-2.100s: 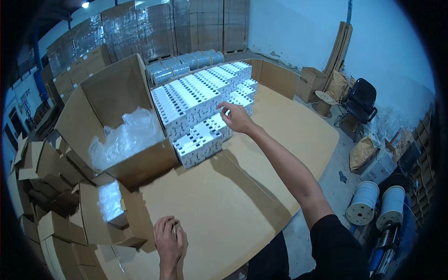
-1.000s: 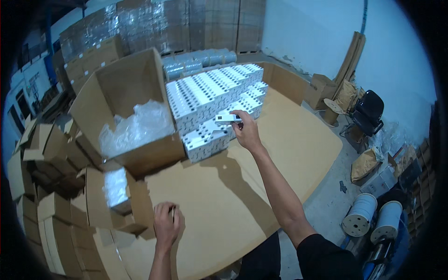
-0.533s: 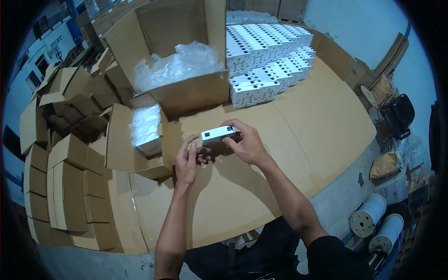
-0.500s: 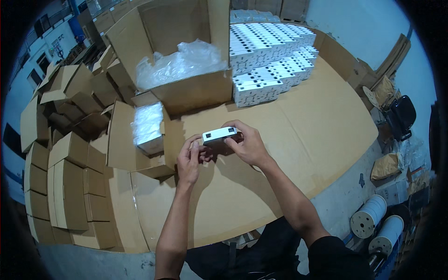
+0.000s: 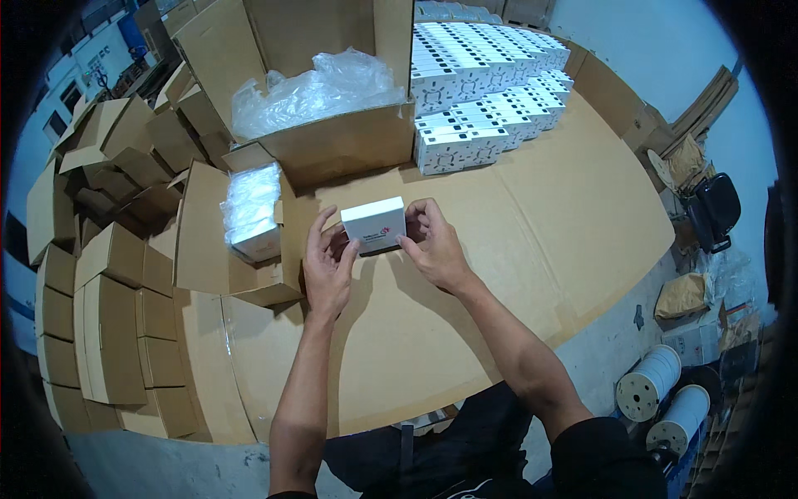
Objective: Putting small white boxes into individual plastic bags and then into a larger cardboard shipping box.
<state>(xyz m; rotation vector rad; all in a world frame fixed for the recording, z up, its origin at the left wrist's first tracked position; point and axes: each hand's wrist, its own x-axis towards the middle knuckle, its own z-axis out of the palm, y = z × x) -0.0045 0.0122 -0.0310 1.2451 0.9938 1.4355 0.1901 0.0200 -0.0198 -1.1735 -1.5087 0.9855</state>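
A small white flat box (image 5: 373,225) is held up between my two hands above the cardboard-covered table, its broad printed face turned toward me. My left hand (image 5: 329,264) grips its left side, the thumb at the lower corner and the fingers partly behind. At the right edge my right hand (image 5: 435,249) pinches it with thumb and fingers. To the left of my hands stands an open carton (image 5: 208,229) with bubble-wrapped white boxes (image 5: 252,208) inside.
A large open carton (image 5: 337,154) holding clear plastic wrap (image 5: 320,96) stands at the back. Stacked white boxes (image 5: 457,150) fill the back right of the table. Folded brown cartons (image 5: 116,333) are piled at left. Cable spools (image 5: 648,382) and a black chair (image 5: 715,212) are at right.
The small box has been turned from its narrow side with dark squares to its broad printed face. Both hands stay on it, now at its two sides.
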